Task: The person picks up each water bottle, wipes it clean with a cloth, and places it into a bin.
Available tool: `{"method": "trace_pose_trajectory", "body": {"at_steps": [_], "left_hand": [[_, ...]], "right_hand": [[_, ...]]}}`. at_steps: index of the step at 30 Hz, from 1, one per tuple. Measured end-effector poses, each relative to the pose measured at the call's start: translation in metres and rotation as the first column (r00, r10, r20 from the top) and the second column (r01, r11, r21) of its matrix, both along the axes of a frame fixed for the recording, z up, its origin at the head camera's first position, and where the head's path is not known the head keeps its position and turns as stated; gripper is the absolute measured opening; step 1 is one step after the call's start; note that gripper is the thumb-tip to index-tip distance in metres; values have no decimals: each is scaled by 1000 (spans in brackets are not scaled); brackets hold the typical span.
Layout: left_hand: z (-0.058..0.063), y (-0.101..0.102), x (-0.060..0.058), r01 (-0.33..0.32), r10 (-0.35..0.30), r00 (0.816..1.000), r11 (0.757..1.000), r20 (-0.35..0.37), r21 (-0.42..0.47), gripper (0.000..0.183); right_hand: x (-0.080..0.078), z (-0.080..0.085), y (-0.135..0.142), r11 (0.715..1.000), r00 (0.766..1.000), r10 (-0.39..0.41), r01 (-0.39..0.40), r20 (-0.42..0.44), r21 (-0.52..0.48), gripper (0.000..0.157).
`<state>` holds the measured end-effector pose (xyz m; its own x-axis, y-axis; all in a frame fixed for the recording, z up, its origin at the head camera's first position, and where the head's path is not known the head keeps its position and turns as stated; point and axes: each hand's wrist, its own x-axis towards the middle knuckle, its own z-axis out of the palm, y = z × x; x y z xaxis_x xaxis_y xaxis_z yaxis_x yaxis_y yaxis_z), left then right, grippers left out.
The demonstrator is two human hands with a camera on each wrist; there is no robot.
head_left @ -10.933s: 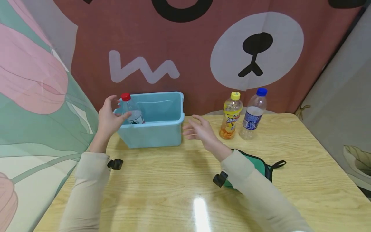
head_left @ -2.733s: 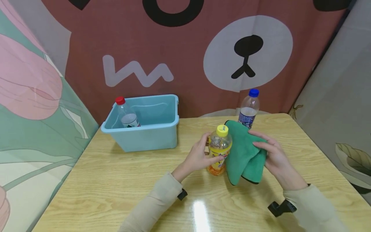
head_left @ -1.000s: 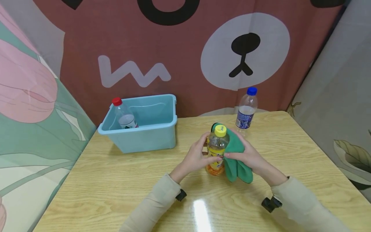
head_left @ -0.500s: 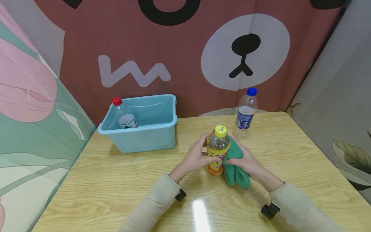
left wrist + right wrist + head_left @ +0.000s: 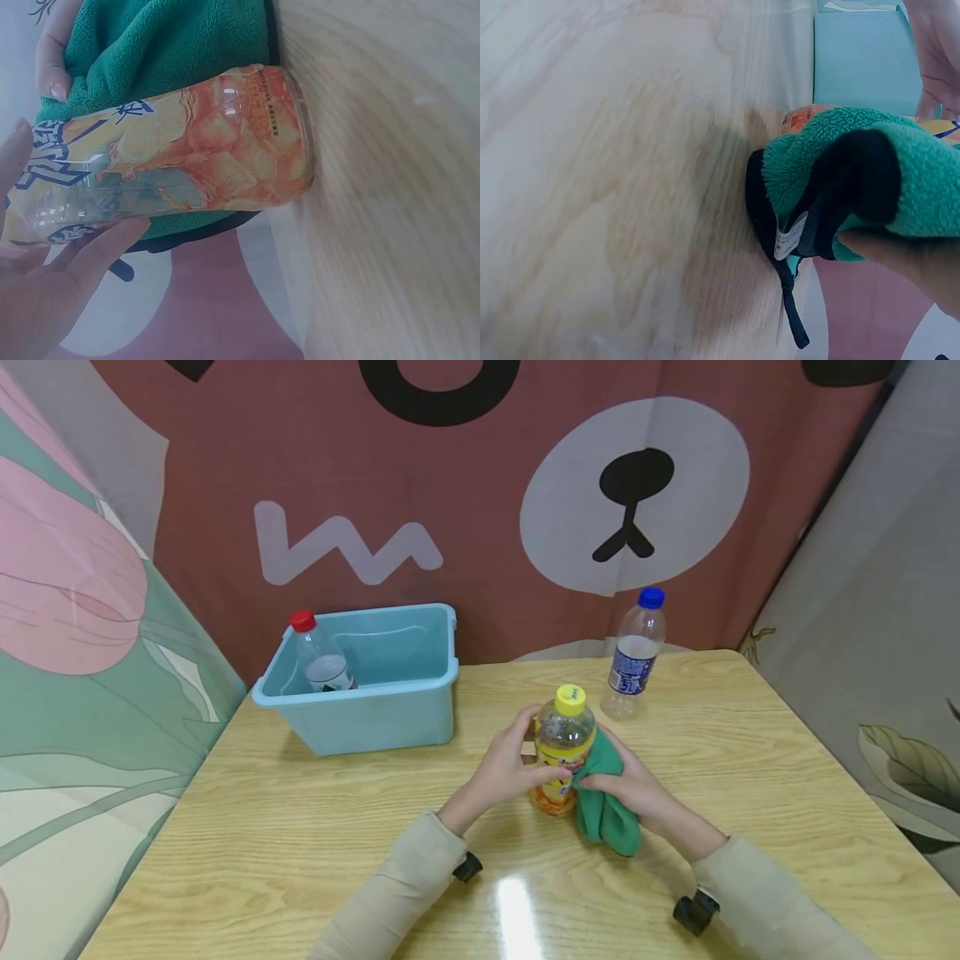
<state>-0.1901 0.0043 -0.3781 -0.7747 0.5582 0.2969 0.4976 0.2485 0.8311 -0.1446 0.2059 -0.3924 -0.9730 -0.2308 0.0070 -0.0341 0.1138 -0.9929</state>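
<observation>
My left hand (image 5: 501, 767) grips a yellow-capped plastic bottle (image 5: 564, 739) that stands upright on the table. In the left wrist view the bottle (image 5: 217, 150) shows an orange ice-cube print near its base. A green cloth (image 5: 603, 810) with black edging is in my right hand (image 5: 633, 783), held against the bottle's right side. The right wrist view shows the cloth (image 5: 840, 120) bunched, with a black loop hanging off it and my thumb on its folds. Part of the right fingers is hidden behind the bottle and cloth.
A light blue bin (image 5: 382, 722) stands at the back left, with a red-capped bottle (image 5: 324, 660) leaning inside. Behind my right hand a blue-capped bottle (image 5: 634, 664) stands upright on the wooden table (image 5: 322, 843). A printed curtain (image 5: 480, 527) hangs at the table's back edge.
The yellow-capped bottle left its place beside the blue-capped one for my left hand. My right hand picked up the cloth, brought it against the bottle, and has slid it slightly lower.
</observation>
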Motion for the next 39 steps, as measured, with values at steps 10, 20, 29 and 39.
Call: {"method": "trace_pose_trajectory", "body": {"at_steps": [10, 20, 29, 39], "left_hand": [[1, -3, -1, 13, -13, 1000, 999, -11, -36, 76], [4, -9, -5, 63, -63, 998, 998, 1, -20, 75], [8, -13, -7, 103, -103, 995, 995, 6, -4, 71], [11, -10, -1, 76, -78, 995, 997, -55, -34, 68]], "right_hand": [[8, 7, 10, 990, 997, -62, 67, 45, -126, 81], [13, 27, 17, 979, 995, -84, 72, -56, -191, 74], [13, 44, 8, 982, 991, -74, 52, -111, -184, 78], [13, 49, -8, 990, 991, -95, 84, -90, -117, 76]]}}
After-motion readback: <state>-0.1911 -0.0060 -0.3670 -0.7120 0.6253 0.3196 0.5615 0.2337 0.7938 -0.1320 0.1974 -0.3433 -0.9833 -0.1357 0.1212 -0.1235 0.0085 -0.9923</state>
